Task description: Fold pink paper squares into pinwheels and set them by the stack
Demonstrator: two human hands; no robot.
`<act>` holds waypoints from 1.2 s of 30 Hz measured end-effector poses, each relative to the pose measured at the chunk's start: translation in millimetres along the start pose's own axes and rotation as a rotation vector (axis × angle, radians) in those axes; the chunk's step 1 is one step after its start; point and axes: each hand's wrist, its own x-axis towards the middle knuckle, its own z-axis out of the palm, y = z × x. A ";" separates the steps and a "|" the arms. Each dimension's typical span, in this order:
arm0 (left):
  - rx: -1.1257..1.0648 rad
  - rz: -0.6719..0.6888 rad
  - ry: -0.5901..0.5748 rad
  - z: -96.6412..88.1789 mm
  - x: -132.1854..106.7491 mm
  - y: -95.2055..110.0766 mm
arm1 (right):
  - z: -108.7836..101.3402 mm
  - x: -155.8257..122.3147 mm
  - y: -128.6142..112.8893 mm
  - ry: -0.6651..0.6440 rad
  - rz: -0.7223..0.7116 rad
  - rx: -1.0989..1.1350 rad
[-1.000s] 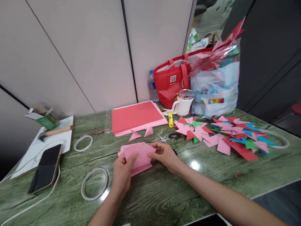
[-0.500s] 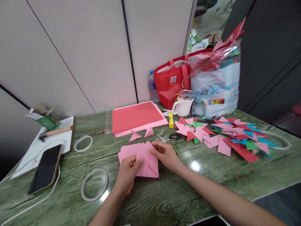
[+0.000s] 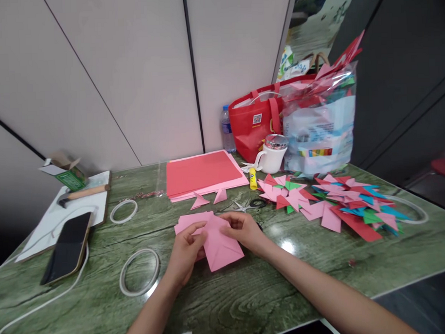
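Between my hands is a square of pink paper (image 3: 223,250) with crease lines crossing it, tilted toward me. My left hand (image 3: 187,248) pinches its left edge, and my right hand (image 3: 242,229) grips the upper right edge with thumb and fingers. Other pink sheets (image 3: 186,221) lie under and behind it, partly covered by my left hand. Just beyond are two small folded pink pieces (image 3: 199,201) and a pair of scissors (image 3: 246,206) with black handles, partly hidden behind my right hand.
A stack of red and pink paper (image 3: 204,172) lies behind. To the right are a glue stick (image 3: 252,178), a white mug (image 3: 272,158), piles of folded paper (image 3: 355,196), and bags (image 3: 318,134). On the left are tape rolls (image 3: 139,272), a phone (image 3: 67,248) and a hammer (image 3: 84,193).
The pink square has been lifted and turned, its lower corner now swung toward me and to the right. Both hands have kept hold of it, the left fingers shifting slightly upward.
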 end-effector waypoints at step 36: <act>0.030 0.000 -0.015 0.3 4.1 -7.4 | -2.3 0.7 8.7 0.019 0.078 0.081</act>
